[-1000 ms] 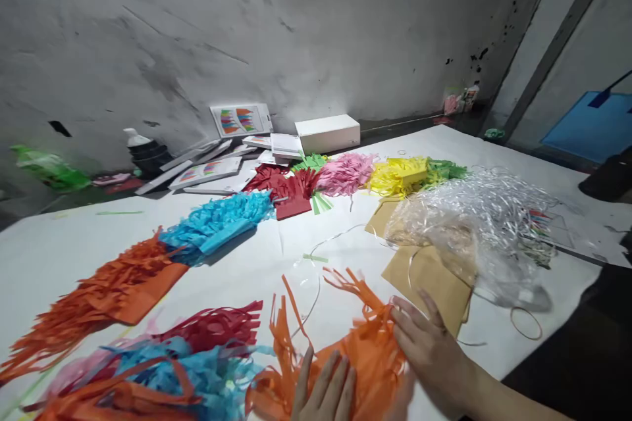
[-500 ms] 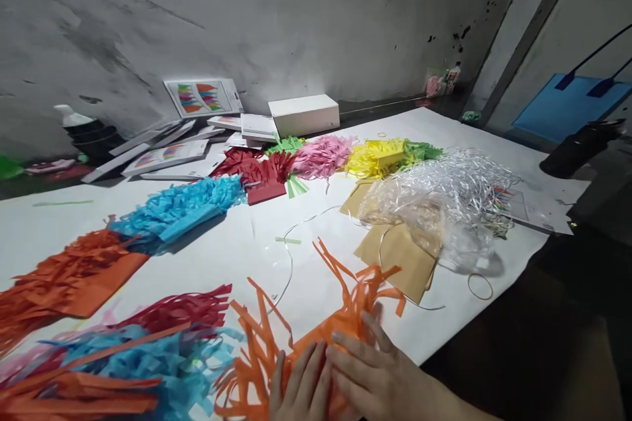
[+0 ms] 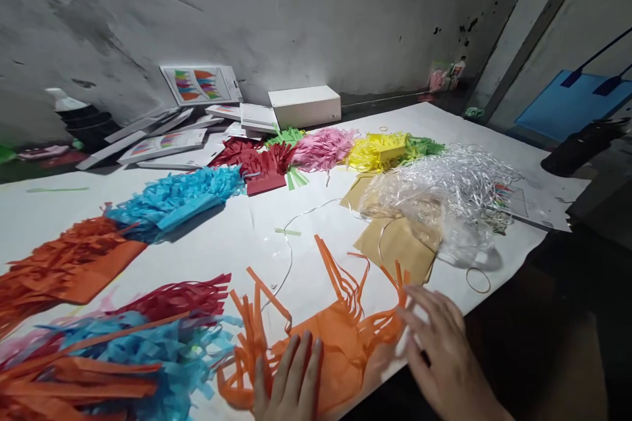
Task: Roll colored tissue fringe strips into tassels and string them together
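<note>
An orange tissue-paper tassel sheet point(image 3: 340, 335) lies spread at the table's near edge, its middle uncut and its ends cut into loose fringe strips. My left hand point(image 3: 290, 378) rests flat on its lower left part, fingers stretched out. At the sheet's right end is my right hand point(image 3: 442, 348), somewhat blurred, with fingers extended and apart and the tips beside the fringe strips. Left of the sheet, a mixed pile of fringed paper holds blue tissue point(image 3: 172, 348), dark red strips point(image 3: 187, 296) and orange strips point(image 3: 74, 378).
Fringed stacks in orange point(image 3: 106, 270), blue point(image 3: 182, 197), dark red point(image 3: 266, 171), pink point(image 3: 323, 148) and yellow point(image 3: 378, 151) curve across the white-covered table. Brown paper pieces point(image 3: 395, 247), silvery ribbon point(image 3: 459, 177) and a rubber band point(image 3: 478, 280) lie right. Boxes point(image 3: 303, 105) stand behind.
My right hand has moved right, off the sheet's middle to its right end. The orange sheet now lies wider and flatter. My left hand stays on it.
</note>
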`<action>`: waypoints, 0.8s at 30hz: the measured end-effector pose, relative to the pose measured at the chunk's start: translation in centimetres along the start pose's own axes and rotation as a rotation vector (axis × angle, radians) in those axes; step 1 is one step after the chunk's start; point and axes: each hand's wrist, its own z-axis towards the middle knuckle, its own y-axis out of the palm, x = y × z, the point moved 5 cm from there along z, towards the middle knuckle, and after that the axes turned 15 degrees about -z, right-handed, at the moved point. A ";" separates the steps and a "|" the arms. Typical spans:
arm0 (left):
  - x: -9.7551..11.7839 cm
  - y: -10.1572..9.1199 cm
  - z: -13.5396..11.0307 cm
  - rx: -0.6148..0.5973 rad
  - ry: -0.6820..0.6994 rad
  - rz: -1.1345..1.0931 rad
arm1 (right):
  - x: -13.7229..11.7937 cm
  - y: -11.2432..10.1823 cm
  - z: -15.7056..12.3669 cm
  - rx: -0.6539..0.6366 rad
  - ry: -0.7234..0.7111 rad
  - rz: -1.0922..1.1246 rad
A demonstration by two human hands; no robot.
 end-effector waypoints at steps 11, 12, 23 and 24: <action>0.8 0.0 0.8 0.036 -0.081 -0.121 | -4.1 5.6 0.7 -0.160 0.068 0.025; 0.8 0.1 0.7 0.025 -0.084 -0.138 | -2.5 5.6 0.6 -0.153 0.130 0.002; 0.7 -0.2 1.0 0.079 -0.054 -0.235 | -5.8 2.4 -1.0 0.088 -0.642 0.259; 0.7 -0.4 1.0 0.074 -0.019 -0.217 | -6.4 3.0 -0.9 0.044 -0.631 0.313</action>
